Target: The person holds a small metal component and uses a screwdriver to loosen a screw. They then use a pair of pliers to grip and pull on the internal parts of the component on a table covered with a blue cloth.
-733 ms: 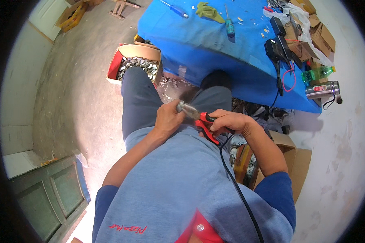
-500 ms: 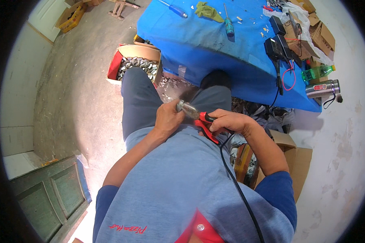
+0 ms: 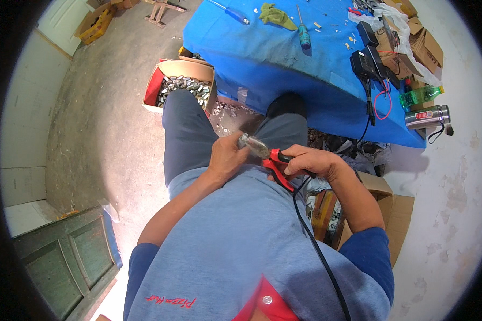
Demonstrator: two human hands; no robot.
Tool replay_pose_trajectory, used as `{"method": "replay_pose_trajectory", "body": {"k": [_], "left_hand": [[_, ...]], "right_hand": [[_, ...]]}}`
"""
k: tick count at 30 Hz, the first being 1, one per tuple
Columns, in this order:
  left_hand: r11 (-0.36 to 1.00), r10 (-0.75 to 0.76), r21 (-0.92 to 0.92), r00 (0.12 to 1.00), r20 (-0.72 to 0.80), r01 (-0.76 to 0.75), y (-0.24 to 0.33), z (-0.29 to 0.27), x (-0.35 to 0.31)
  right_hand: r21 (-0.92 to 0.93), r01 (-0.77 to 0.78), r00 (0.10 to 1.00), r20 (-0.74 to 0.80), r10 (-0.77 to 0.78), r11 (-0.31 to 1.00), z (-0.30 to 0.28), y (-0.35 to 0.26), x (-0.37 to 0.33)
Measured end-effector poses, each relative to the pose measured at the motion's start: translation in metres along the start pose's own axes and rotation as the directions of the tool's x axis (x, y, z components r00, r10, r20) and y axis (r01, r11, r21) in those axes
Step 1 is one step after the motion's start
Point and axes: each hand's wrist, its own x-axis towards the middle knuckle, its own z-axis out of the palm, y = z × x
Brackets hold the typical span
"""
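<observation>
Over my lap, my right hand (image 3: 311,162) is closed round the red-and-black handles of a pair of pliers (image 3: 277,172). The pliers' jaws point left and meet a small silvery-grey piece (image 3: 255,145), blurred and too indistinct to name. My left hand (image 3: 228,155) pinches that piece from its left end, fingers wrapped round it. A black cord (image 3: 316,246) runs from near the pliers' handles down across my shirt.
Ahead stands a blue-covered table (image 3: 284,59) with screwdrivers (image 3: 303,36), a green cloth (image 3: 277,16), black adapters (image 3: 363,63) and a steel flask (image 3: 427,116). An open box (image 3: 185,68) of small metal pieces sits by my left knee. Another cardboard box (image 3: 401,219) stands at my right.
The whole view has shifted slightly. Both hands keep their grip on the pliers and the silvery piece, which look much the same.
</observation>
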Motion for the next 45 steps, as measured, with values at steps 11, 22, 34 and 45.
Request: {"method": "replay_pose_trajectory", "body": {"k": [11,22,34,45], "left_hand": [[1.0,-0.002,-0.007,1.0,-0.024,0.002,0.015,-0.005,0.0],[1.0,0.004,-0.003,1.0,-0.004,-0.004,0.009,-0.004,-0.001],[0.989,0.057,0.142,0.993,-0.102,-0.042,0.012,-0.003,0.001],[1.0,0.01,0.01,0.997,-0.071,-0.009,0.01,-0.002,0.0]], "right_hand": [[-0.025,-0.014,1.0,-0.001,0.014,1.0,-0.003,0.006,0.005],[0.118,0.011,1.0,0.008,-0.012,0.993,-0.006,0.011,0.008],[0.012,0.01,0.999,-0.034,-0.01,1.0,-0.003,0.01,0.016],[0.164,0.005,1.0,0.013,-0.007,0.986,-0.006,0.019,0.016]]}}
